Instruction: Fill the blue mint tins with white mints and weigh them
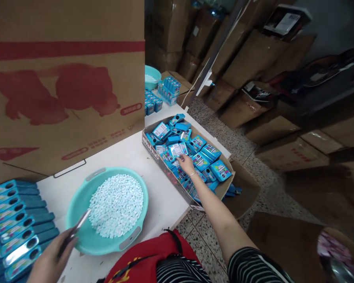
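Observation:
My right hand [186, 163] reaches into a shallow cardboard tray [153, 151] heaped with small blue packets [199, 155]; its fingers curl down onto one of them. My left hand [51, 257] sits at the lower left, closed on a thin metal tool [76, 230] whose tip rests at the rim of a teal basin [76, 204]. The basin holds a pile of small white tablets [116, 204]. Rows of open blue cases [11, 228] lie at the left edge, beside my left hand.
A big cardboard box with red print [65, 78] stands behind the white table [126, 157]. More blue packets [165, 92] and a second teal bowl [152, 76] sit farther back. Stacked cartons [253, 59] line the speckled floor on the right.

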Available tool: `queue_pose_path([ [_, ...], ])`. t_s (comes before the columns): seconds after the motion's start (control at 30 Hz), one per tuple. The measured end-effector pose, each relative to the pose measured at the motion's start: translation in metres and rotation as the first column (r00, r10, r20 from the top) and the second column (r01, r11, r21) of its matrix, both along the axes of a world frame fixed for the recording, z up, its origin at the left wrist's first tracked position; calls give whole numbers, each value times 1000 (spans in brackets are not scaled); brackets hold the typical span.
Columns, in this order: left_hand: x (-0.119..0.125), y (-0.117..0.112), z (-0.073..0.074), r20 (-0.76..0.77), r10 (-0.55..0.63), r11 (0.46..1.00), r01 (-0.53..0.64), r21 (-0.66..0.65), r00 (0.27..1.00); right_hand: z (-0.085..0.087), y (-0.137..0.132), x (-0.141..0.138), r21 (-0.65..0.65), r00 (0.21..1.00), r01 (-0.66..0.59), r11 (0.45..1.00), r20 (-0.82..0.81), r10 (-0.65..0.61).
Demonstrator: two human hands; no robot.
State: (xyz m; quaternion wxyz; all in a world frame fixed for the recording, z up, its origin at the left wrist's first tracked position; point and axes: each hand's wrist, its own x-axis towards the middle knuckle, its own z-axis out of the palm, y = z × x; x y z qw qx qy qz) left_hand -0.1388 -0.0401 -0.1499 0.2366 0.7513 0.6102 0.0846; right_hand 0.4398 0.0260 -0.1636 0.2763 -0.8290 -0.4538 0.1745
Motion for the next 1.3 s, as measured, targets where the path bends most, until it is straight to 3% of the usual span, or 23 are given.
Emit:
queue_pose_path([
  [0.13,61,25,7,14,-60,989,61,-136,998,-12,37,-16,-150,998,-16,988,-54,8],
  [0.3,100,52,5,-71,-160,978,149,-144,984,-23,45,-18,-212,993,-25,977,-118,0],
  [0.47,135,74,-22,-220,-149,984,122,-129,964,-31,28,-14,-136,983,-38,990,-183,12],
  [0.6,155,62,-39,-211,-208,971,176,-159,955,-29,22,-20,-56,976,-42,998,-215,29],
  [0.73,151,34,-41,-143,-275,949,245,-197,951,-6,25,-26,64,985,-40,997,-162,50],
  [0.8,148,22,-41,-74,-270,944,249,-218,960,19,20,-29,181,993,-70,981,-85,86],
  [0.93,156,4,-42,186,-206,931,251,-265,961,85,-11,-45,402,984,-177,898,42,175],
  [1.03,166,-2,-41,272,-183,922,260,-285,945,117,-42,-63,406,938,-242,881,-134,319],
  [1.1,166,-3,-38,286,-167,922,252,-293,944,121,-61,-78,380,859,-278,882,-314,405],
  [1.17,160,-3,-32,301,-147,928,237,-287,942,114,-77,-95,359,794,-310,880,-410,448],
  [1.3,138,3,-1,325,-128,951,209,-228,937,94,-97,-128,332,789,-360,872,-390,474],
])
